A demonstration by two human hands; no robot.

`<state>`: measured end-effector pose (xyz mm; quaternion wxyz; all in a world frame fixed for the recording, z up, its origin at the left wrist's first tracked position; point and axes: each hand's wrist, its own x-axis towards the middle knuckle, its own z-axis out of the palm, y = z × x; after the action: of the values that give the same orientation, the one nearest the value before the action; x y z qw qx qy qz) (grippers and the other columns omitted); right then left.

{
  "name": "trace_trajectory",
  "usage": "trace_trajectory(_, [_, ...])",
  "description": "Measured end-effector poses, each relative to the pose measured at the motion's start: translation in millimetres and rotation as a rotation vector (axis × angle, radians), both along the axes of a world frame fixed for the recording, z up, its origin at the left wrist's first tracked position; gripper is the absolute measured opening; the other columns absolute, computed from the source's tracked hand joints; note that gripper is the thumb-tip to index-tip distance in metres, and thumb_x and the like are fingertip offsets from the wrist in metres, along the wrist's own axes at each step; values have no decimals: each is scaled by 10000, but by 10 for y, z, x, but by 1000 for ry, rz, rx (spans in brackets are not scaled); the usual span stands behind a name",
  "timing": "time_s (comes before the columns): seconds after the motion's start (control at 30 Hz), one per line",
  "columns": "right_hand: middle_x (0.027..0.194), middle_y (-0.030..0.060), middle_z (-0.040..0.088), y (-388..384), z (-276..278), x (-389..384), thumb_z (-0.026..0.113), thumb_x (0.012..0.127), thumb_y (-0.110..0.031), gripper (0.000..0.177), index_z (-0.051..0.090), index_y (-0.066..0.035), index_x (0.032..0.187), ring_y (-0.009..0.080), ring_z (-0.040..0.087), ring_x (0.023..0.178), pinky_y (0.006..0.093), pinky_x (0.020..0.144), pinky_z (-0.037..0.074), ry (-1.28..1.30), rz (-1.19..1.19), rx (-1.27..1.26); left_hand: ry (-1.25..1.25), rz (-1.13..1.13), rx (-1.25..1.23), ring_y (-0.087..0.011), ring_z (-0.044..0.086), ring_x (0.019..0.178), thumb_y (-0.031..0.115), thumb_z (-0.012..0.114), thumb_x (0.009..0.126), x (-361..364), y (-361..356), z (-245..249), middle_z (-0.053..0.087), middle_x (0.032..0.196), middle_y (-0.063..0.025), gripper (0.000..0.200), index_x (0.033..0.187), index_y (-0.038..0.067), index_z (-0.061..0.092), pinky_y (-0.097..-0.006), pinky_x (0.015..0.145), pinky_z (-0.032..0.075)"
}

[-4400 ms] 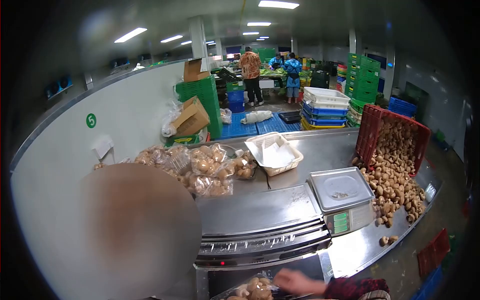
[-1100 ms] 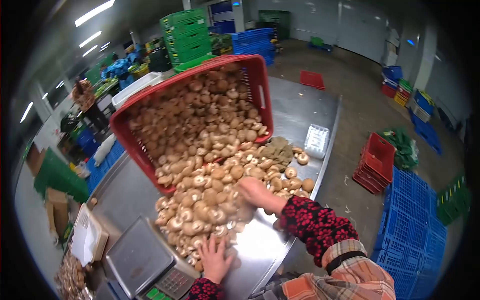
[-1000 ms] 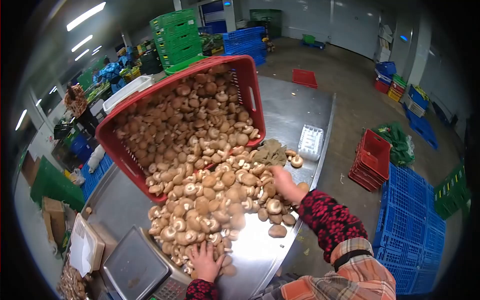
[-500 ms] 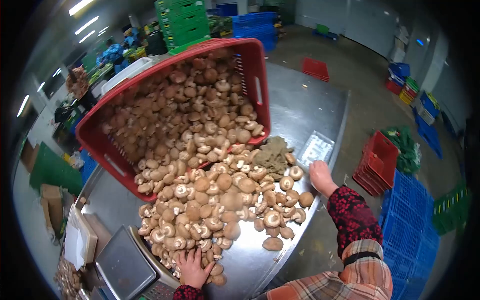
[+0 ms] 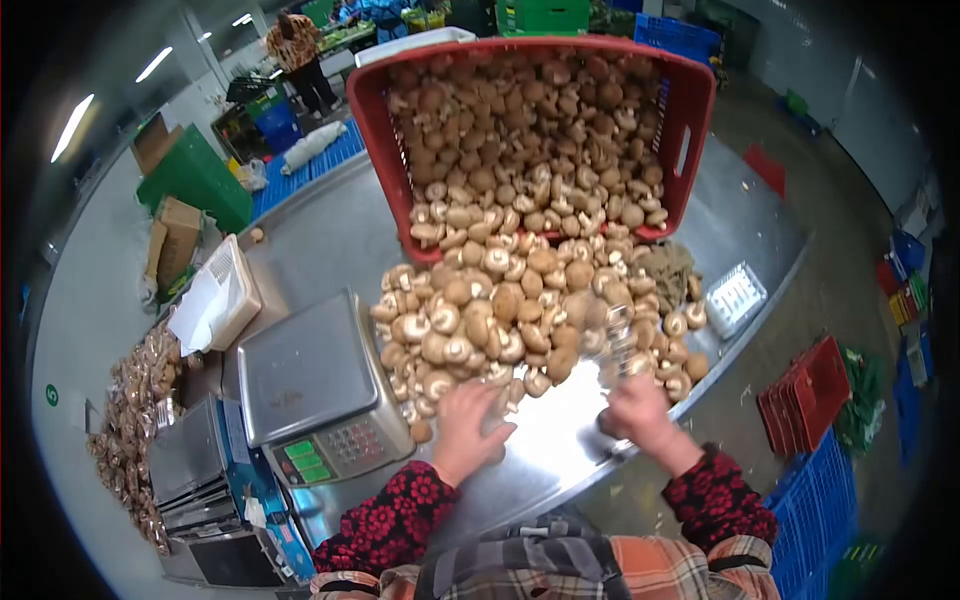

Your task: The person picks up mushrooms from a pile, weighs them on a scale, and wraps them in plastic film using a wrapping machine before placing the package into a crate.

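Brown shiitake mushrooms (image 5: 508,302) spill from a tipped red crate (image 5: 698,150) onto the metal table (image 5: 310,230). At the pile's near edge is my left hand (image 5: 468,432), fingers stretched against the mushrooms and thumb apart. Some of its fingertips are hidden among them. My right hand (image 5: 640,412) is closed, smeared by motion, above the bare metal to the right. From it rises a see-through plastic tray (image 5: 617,335), blurred and seen almost edge-on. Another clear tray (image 5: 737,300) lies at the table's right edge, near a crumpled brown-grey cloth (image 5: 668,272).
A weighing scale (image 5: 315,380) stands left of the pile, with a pale basket holding paper (image 5: 222,297) behind it. Bagged mushrooms (image 5: 135,430) lie far left. Red crates (image 5: 808,400) and blue crates (image 5: 815,510) stand on the floor at right. Another person (image 5: 297,55) stands in the background.
My right hand has moved from the clear trays at the table edge to the front of the pile, bringing a tray. The view has turned left.
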<state>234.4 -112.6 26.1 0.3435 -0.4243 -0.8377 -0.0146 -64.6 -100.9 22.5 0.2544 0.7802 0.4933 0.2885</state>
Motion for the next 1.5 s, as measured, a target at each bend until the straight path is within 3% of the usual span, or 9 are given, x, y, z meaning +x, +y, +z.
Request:
trace_trajectory(0.07, [720,58,506,-310,-75,-593,636,633,-99,153,588,-80,776,234,512,647,352,546,401,1,267,-8,-573,41,-562,-300,482,1138,270,650,836,107,-337,-177,524,1170,-210,600,1302,15,370,-392,953,400])
trace_trajectory(0.23, [800,90,551,-806,23,-1178,607,804,-198,248,557,-39,988,209,546,701,310,620,430,72,222,-302,-821,6,-1121,-180,617,764,171,496,919,-304,-718,-245,595,1047,-133,515,1359,35,266,-290,685,523])
trace_trajectory(0.33, [713,95,566,-1086,2,-1179,588,869,-247,265,563,-20,1003,159,537,562,284,489,416,432,-303,-970,-732,-132,-1249,-142,610,738,163,464,927,-736,-827,-273,615,1011,-115,483,1359,32,292,-277,659,524])
trace_trajectory(0.43, [603,67,532,-1142,-224,-1285,537,902,-252,270,567,-8,1012,113,459,420,258,373,358,1063,-122,-1908,-573,-277,-1261,-122,606,798,164,465,948,-894,-928,-353,628,1005,-81,470,1373,30,315,-255,714,491])
trace_trajectory(0.5, [562,39,508,-1195,-269,-1397,498,921,-247,268,574,-6,1013,108,434,389,226,353,346,1078,-104,-1943,-568,-323,-1164,-121,594,852,193,472,954,-992,-943,-607,624,1018,-85,476,1373,26,318,-274,783,478])
trace_trajectory(0.63, [531,62,528,-1236,-309,-1263,493,919,-132,186,563,32,971,146,533,468,218,379,431,1460,-161,-2006,334,33,7,-354,438,1131,135,652,802,-1052,-919,-321,418,1283,-230,651,1352,12,327,-388,950,403])
trace_trajectory(0.8, [583,100,580,-1111,-834,-1336,492,918,-100,156,540,31,988,200,616,565,245,438,509,1743,-265,-1923,381,-38,80,-442,364,1191,103,627,755,-952,-323,-589,284,1363,-271,640,1338,55,366,-463,1004,345])
trace_trajectory(1.03, [781,182,609,-377,-1207,-1796,444,945,-107,165,459,-73,1105,150,578,557,235,469,494,1880,-38,-1638,-366,78,-341,-405,390,1208,80,648,708,-765,522,-598,272,1364,-257,652,1306,28,396,-408,1003,365])
trace_trajectory(1.5, [791,120,612,-145,-1454,-1829,442,934,-116,144,461,-59,1065,106,586,578,211,422,428,1942,249,-1868,114,-153,-166,-374,510,1114,265,502,909,17,405,-292,352,1382,-189,445,1288,39,439,-390,884,452])
